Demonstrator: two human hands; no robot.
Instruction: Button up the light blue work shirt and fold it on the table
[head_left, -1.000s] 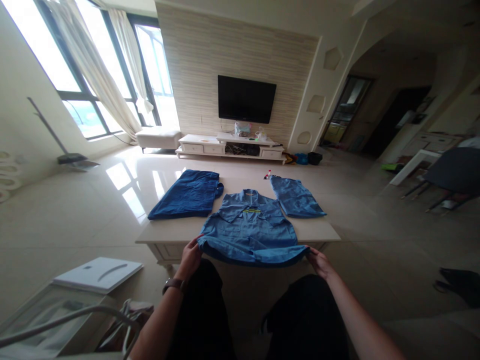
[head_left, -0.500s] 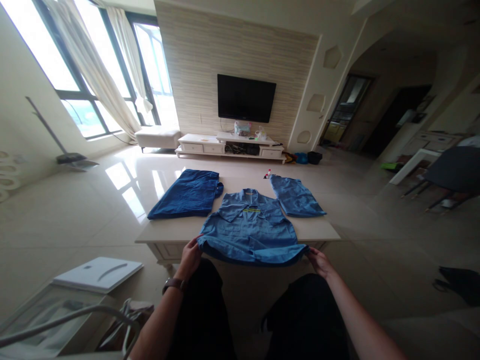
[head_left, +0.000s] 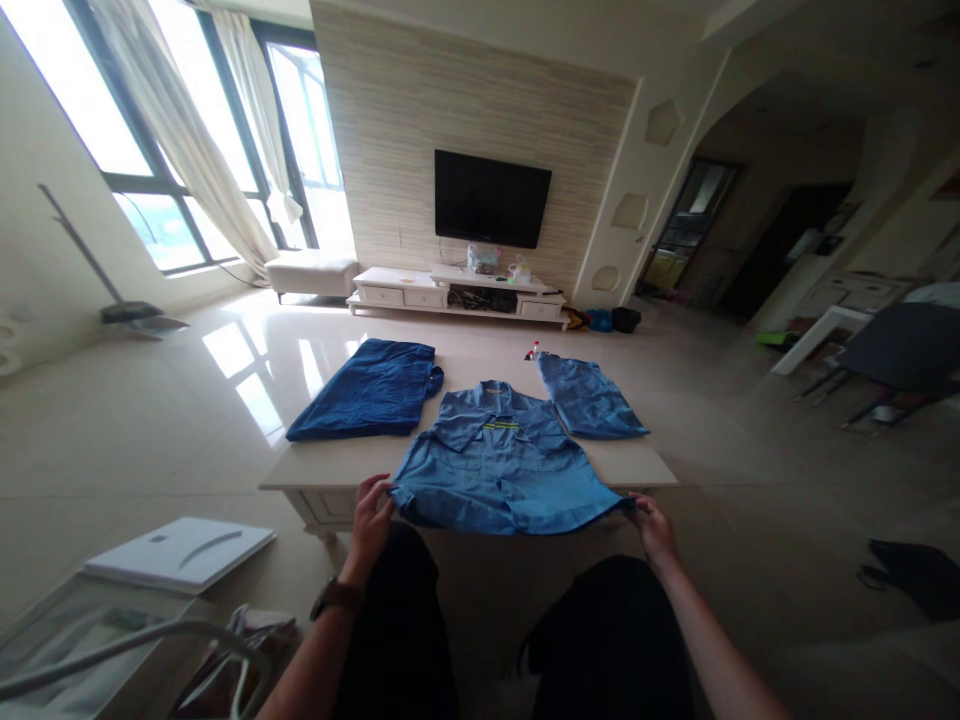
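Note:
A light blue work shirt (head_left: 502, 465) lies front-up on a low white table (head_left: 330, 470), collar away from me, its hem hanging past the near edge. My left hand (head_left: 371, 515) pinches the hem's left corner. My right hand (head_left: 654, 525) pinches the right corner, and the hem is stretched between them. A folded dark blue garment (head_left: 367, 388) lies on the table's left. A smaller light blue piece (head_left: 589, 397) lies at the right rear.
A small red and white item (head_left: 532, 352) sits at the table's far edge. A white flat box (head_left: 176, 552) on a glass stand and a curved metal rail (head_left: 135, 645) are at my lower left. TV unit (head_left: 457, 292) stands behind; chair (head_left: 896, 355) at right.
Both hands have pulled the hem slightly outward and toward me, so it is stretched wider. The view shifted a little lower.

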